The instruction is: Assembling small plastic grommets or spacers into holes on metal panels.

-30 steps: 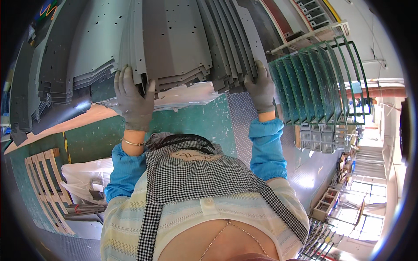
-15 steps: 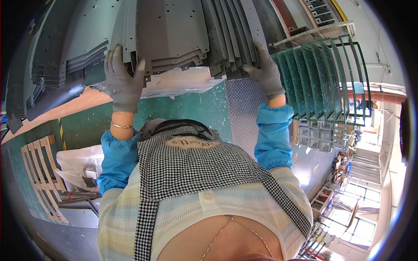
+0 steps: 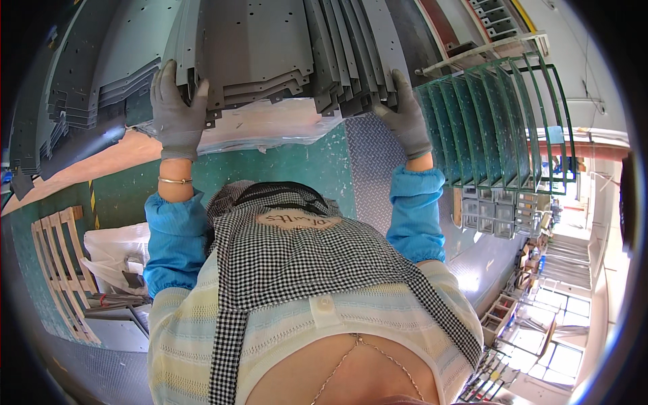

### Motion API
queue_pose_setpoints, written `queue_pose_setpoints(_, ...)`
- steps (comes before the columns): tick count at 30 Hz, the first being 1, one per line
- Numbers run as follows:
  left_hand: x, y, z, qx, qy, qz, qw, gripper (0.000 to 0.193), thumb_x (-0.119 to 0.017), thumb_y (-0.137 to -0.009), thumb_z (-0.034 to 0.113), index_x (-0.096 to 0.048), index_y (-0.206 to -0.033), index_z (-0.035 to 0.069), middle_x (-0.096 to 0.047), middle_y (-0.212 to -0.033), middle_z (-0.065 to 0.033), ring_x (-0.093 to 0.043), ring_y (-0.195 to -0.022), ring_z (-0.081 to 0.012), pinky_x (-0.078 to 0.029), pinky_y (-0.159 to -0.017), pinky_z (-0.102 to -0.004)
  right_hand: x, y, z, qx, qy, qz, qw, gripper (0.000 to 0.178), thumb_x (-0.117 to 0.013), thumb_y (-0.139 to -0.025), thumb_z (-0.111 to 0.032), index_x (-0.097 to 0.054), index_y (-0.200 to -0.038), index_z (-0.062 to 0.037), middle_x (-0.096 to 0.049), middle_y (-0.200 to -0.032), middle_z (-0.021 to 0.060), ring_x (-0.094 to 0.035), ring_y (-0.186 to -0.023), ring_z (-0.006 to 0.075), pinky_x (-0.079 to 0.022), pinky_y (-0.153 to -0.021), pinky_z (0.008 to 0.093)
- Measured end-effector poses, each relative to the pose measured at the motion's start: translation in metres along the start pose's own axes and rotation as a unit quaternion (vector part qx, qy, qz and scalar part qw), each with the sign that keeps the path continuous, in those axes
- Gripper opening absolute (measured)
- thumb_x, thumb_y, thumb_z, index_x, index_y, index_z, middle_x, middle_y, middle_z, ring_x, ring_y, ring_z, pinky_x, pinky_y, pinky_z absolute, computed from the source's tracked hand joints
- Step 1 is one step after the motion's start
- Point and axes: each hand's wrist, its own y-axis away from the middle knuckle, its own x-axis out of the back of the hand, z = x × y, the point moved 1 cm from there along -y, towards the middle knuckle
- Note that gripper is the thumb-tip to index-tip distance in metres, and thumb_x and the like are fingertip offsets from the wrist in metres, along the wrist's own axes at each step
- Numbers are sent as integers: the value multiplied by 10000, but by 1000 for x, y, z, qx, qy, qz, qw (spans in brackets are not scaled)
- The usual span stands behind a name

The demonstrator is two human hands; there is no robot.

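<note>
Bent grey sheet-metal panels with small punched holes lie in overlapping stacks across the top of the view. My left hand point(image 3: 179, 113), in a grey glove, is closed around the near end of a narrow metal panel point(image 3: 183, 40), with the fingers on its left and the thumb on its right. My right hand point(image 3: 406, 121), gloved the same way, grips the near right corner of a row of upright metal panels point(image 3: 383, 47). Between my hands lies a wide flat metal panel point(image 3: 260, 40) with stepped layers at its near edge. The far ends of the panels are out of view.
Plastic-wrapped board point(image 3: 270, 128) lies under the stacks. To the right stands a green wire rack point(image 3: 476, 128), with grey bins point(image 3: 486, 212) behind it. A wooden pallet point(image 3: 64, 263) and a white plastic bag point(image 3: 115, 250) are at lower left.
Both hands have shifted a little to the left, and the left one also slightly farther away. The panels between them have moved left in the view along with them.
</note>
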Motion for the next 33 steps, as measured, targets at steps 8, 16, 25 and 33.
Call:
queue_pose_setpoints(8,0,2,3,28,0,-5,1000,715,-801,-862,333,-485,-1428,31,-558,-1411,-190,-499,-1338,-396,-446,-1102,-474,-3,13,21,-72,-222,-1,972,581,-685,-946,-99,-476,-1475,18,-655,-1294,134,-615,-1167,173,-479,-1028,311)
queue_pose_setpoints(16,-1,4,3,50,0,1,999,712,-797,-863,350,-493,-1424,34,-565,-1405,-188,-510,-1326,-379,-460,-1086,-455,-29,3,11,31,-3,125,992,692,-790,-862,-247,-501,-1447,-15,-680,-1272,218,-678,-1164,328,-531,-984,405)
queue_pose_setpoints(25,-1,7,-2,49,-13,3,999,722,-801,-859,370,-504,-1428,40,-564,-1396,-208,-509,-1326,-390,-461,-1084,-455,-34,4,-34,-12,79,198,977,709,-845,-776,-292,-547,-1377,-64,-593,-1349,224,-626,-1174,423,-531,-966,478)
queue_pose_setpoints(33,-3,5,-3,9,-23,27,999,736,-820,-832,302,-483,-1431,37,-568,-1382,-203,-504,-1321,-411,-448,-1100,-475,-48,-6,-61,61,384,185,903,814,-877,-682,-427,-571,-1357,-90,-480,-1465,183,-517,-1274,422,-507,-996,495)
